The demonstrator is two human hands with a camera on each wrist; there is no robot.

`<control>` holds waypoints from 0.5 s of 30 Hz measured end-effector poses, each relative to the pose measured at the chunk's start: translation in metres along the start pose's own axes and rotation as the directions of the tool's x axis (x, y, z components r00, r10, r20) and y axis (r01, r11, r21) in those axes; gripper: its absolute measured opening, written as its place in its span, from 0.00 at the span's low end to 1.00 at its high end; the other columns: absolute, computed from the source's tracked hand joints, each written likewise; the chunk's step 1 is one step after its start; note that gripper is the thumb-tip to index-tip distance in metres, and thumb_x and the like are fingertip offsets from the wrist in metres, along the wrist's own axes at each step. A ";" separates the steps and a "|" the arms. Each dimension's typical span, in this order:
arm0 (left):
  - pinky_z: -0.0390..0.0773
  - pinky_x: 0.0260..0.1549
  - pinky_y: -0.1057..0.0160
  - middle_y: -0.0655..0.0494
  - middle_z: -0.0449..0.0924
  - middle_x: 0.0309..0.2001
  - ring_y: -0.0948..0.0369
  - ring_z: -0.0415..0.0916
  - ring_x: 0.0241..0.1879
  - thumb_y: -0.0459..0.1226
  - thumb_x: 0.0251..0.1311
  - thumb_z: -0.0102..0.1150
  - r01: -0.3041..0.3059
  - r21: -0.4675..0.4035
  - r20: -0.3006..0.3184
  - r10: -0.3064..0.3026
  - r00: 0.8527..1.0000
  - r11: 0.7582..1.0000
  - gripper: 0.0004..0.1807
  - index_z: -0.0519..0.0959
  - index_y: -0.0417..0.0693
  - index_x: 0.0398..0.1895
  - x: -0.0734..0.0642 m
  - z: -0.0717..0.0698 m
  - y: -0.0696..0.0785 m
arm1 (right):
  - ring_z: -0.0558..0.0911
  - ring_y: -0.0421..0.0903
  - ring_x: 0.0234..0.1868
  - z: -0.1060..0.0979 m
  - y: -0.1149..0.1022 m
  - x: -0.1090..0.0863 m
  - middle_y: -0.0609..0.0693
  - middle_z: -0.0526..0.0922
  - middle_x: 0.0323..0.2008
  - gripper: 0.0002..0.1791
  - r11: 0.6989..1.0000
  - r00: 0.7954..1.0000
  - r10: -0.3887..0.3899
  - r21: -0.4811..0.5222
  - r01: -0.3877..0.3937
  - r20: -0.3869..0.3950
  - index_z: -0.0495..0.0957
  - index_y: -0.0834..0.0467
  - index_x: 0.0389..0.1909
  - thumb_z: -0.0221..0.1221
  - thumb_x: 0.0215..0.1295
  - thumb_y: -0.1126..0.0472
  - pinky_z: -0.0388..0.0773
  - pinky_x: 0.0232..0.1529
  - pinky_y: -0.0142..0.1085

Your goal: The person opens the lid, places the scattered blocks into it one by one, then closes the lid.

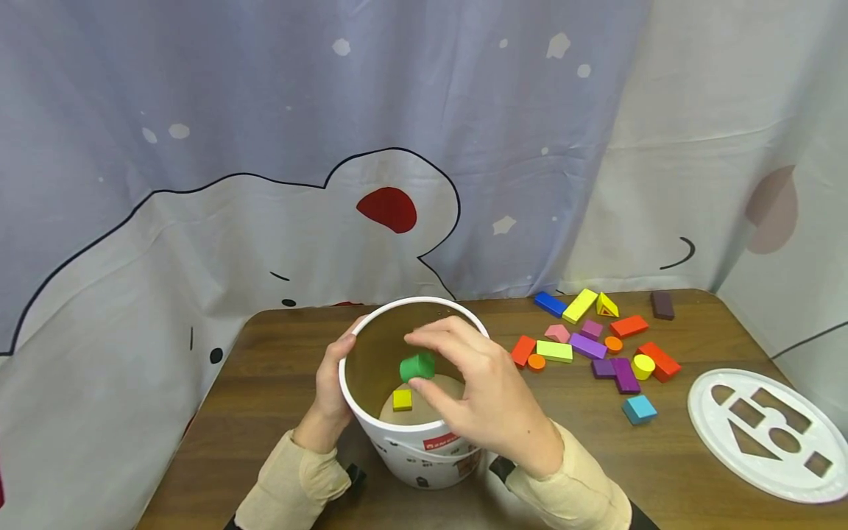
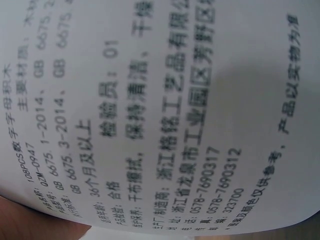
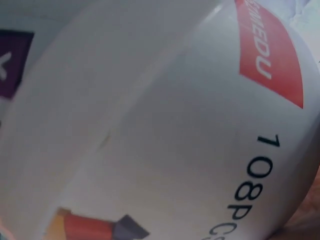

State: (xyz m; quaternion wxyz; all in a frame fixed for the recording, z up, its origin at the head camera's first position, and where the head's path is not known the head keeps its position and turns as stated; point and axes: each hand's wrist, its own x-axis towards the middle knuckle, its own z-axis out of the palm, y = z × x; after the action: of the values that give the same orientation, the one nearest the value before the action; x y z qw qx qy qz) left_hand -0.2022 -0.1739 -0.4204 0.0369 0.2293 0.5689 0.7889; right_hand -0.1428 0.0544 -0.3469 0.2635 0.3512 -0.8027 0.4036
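Observation:
A white bucket with printed sides and a handle stands on the table, its top open. My left hand grips the rim on its left side, thumb over the edge. Over the mouth my right hand reaches in from the right, thumb and fingers spread apart. Between them in the head view is a green block, with a gap below the index finger. A yellow block lies on the bucket's floor. Both wrist views are filled by the bucket's printed wall.
Several coloured blocks lie scattered right of the bucket, among them a red block, a purple block and a light-blue block. A white lid with shaped holes lies at the far right. A patterned curtain hangs behind.

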 end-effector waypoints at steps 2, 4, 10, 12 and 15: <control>0.72 0.63 0.56 0.62 0.78 0.60 0.61 0.72 0.61 0.47 0.75 0.30 -0.001 -0.006 0.004 0.001 1.000 1.000 0.26 0.73 0.56 0.66 0.000 0.000 0.000 | 0.80 0.46 0.64 0.000 0.000 0.000 0.49 0.79 0.63 0.34 0.999 1.000 -0.013 -0.039 0.013 0.012 0.79 0.53 0.65 0.76 0.56 0.55 0.80 0.61 0.42; 0.72 0.63 0.55 0.61 0.77 0.60 0.60 0.72 0.61 0.47 0.75 0.29 0.000 -0.005 0.004 0.000 1.000 1.000 0.26 0.73 0.56 0.66 0.000 0.000 0.000 | 0.76 0.50 0.70 0.000 0.000 -0.001 0.52 0.74 0.70 0.42 0.996 0.999 -0.029 -0.081 0.031 0.026 0.75 0.53 0.69 0.78 0.52 0.50 0.78 0.65 0.46; 0.72 0.62 0.53 0.62 0.77 0.59 0.59 0.72 0.61 0.45 0.74 0.27 0.017 -0.004 -0.006 -0.017 1.000 1.000 0.26 0.73 0.58 0.65 0.001 0.000 0.000 | 0.73 0.52 0.73 -0.001 0.001 -0.001 0.53 0.71 0.74 0.47 0.990 0.997 -0.048 -0.127 0.055 0.056 0.72 0.52 0.72 0.79 0.51 0.46 0.76 0.67 0.48; 0.72 0.63 0.53 0.62 0.77 0.59 0.59 0.72 0.61 0.45 0.74 0.27 0.025 -0.001 -0.012 -0.025 1.000 1.000 0.26 0.73 0.58 0.65 0.001 0.000 0.000 | 0.73 0.52 0.73 -0.001 0.001 -0.001 0.52 0.70 0.74 0.47 0.991 0.997 -0.045 -0.127 0.053 0.062 0.72 0.52 0.72 0.78 0.51 0.46 0.76 0.67 0.48; 0.71 0.63 0.53 0.62 0.77 0.59 0.59 0.72 0.60 0.46 0.74 0.27 0.031 0.001 -0.017 -0.031 0.999 1.000 0.26 0.73 0.58 0.65 0.001 0.000 -0.001 | 0.73 0.51 0.73 -0.002 0.001 -0.001 0.52 0.70 0.75 0.47 0.991 0.997 -0.040 -0.125 0.048 0.066 0.72 0.52 0.72 0.78 0.51 0.45 0.76 0.67 0.49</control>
State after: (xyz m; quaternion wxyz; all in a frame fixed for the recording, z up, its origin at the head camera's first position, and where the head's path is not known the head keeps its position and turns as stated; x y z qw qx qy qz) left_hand -0.2029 -0.1734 -0.4208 0.0444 0.2138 0.5732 0.7898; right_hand -0.1425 0.0567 -0.3476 0.2685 0.3641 -0.8267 0.3345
